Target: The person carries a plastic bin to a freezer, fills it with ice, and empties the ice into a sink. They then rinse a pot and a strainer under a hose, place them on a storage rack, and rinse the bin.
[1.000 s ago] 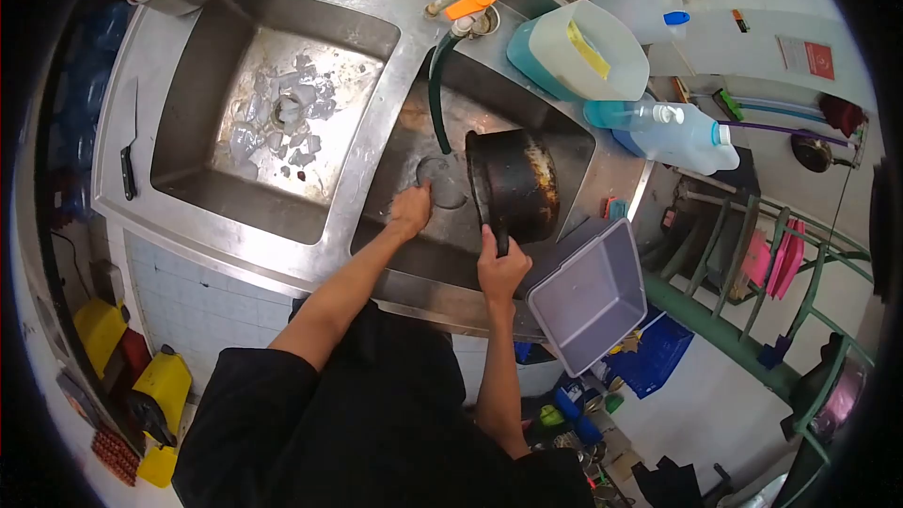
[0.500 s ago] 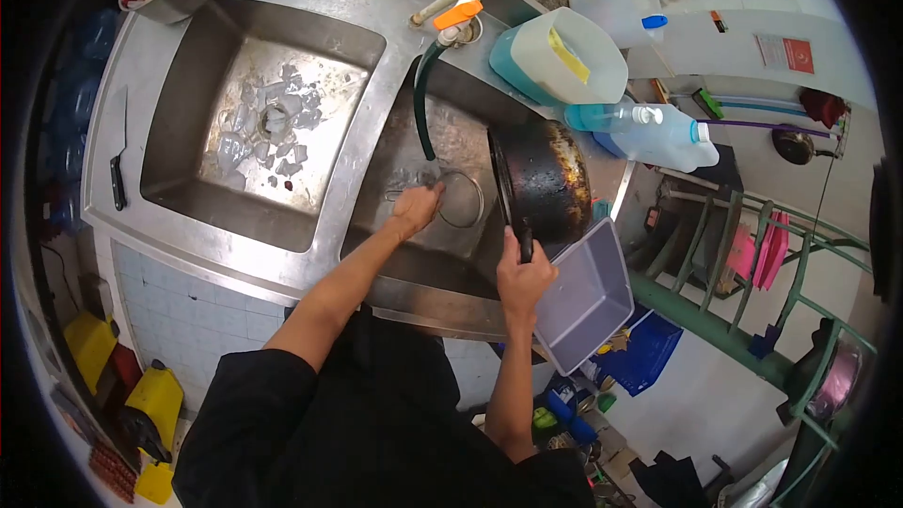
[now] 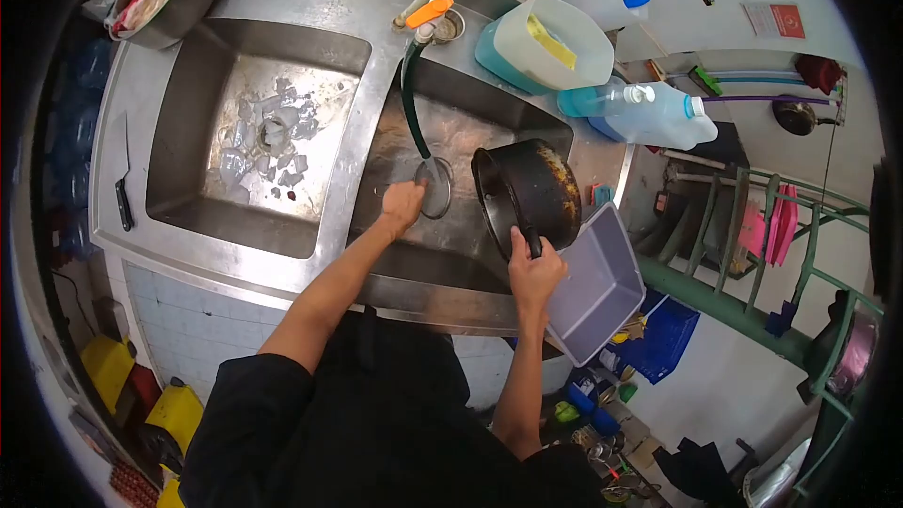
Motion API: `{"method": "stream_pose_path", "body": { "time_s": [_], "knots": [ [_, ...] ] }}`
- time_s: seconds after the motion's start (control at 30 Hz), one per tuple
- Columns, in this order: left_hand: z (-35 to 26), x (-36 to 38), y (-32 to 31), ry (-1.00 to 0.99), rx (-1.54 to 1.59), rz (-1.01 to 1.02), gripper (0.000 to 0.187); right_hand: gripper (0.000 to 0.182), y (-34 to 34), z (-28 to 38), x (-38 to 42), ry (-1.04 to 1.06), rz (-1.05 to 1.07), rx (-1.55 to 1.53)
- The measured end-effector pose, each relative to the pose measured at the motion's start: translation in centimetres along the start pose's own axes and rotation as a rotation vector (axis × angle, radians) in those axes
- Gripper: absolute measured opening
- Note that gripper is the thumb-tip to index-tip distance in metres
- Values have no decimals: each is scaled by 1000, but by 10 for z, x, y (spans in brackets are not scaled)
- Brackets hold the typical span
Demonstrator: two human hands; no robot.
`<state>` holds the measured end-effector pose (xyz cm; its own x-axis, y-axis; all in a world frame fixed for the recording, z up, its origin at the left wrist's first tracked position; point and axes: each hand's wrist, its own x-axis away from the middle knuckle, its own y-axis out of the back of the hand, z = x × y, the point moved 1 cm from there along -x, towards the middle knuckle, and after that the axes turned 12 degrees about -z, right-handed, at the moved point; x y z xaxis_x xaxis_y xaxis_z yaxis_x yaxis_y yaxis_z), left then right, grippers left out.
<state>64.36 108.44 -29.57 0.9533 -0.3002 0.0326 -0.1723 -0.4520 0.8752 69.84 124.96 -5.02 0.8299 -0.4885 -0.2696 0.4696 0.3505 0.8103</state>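
Observation:
My right hand (image 3: 538, 268) is closed around the long handle of a blackened saucepan (image 3: 544, 190). The saucepan is tipped on its side over the right sink basin (image 3: 470, 254), its mouth facing left. Inside the same basin, my left hand (image 3: 404, 205) has its fingers curled in beside the round drain (image 3: 436, 190), just below the end of a dark green hose (image 3: 410, 99). What those fingers hold, if anything, is hidden. The hose hangs from a tap with an orange lever (image 3: 431, 10).
Clear broken pieces (image 3: 273, 136) lie in the left basin. A knife (image 3: 123, 174) rests on the left rim. Behind the right basin stand a tub of blue-green liquid (image 3: 544, 45) and plastic bottles (image 3: 658, 115). A grey bin (image 3: 597, 287) is right of the saucepan.
The view has shifted, moving the sinks left in the picture. The saucepan has turned so more of its mouth shows. My left hand has stayed near the drain and hose end.

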Motion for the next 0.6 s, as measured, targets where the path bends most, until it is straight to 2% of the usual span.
{"method": "stream_pose_path", "body": {
  "time_s": [0.33,0.53,0.6],
  "knots": [
    [-10,12,6,-308,-124,100,20,35,1,4,5,-39,32,-15],
    [-13,10,13,-390,-261,69,16,36,2,3,4,-44,-3,-30],
    [-10,10,9,-429,-303,0,15,36,4,3,5,-33,-17,-29]
  ]
}}
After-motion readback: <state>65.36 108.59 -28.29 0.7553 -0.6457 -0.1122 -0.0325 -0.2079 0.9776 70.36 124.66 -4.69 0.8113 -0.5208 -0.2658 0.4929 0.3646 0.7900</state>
